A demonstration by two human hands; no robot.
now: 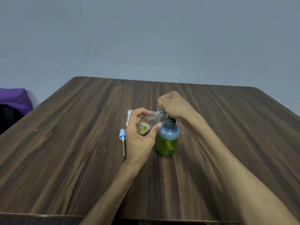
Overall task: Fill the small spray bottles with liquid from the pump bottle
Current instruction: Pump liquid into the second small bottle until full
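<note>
A pump bottle (pixel 168 140) with a dark pump head, about half full of green-yellow liquid, stands mid-table. My left hand (pixel 140 137) grips a small clear spray bottle (pixel 146 123), tilted so that its open neck meets the pump's spout. A little yellow liquid lies in its base. My right hand (pixel 173 105) is curled in a fist that bears down on the pump head. A blue spray cap (pixel 122 137) with a white dip tube lies on the table to the left. Another white-capped small bottle (pixel 129 116) stands partly hidden behind my left hand.
The dark wooden table (pixel 81 159) runs back to a grey-blue wall. A purple cloth (pixel 14 99) lies over something dark beyond the left edge. A few small crumbs dot the table to the right of the pump bottle.
</note>
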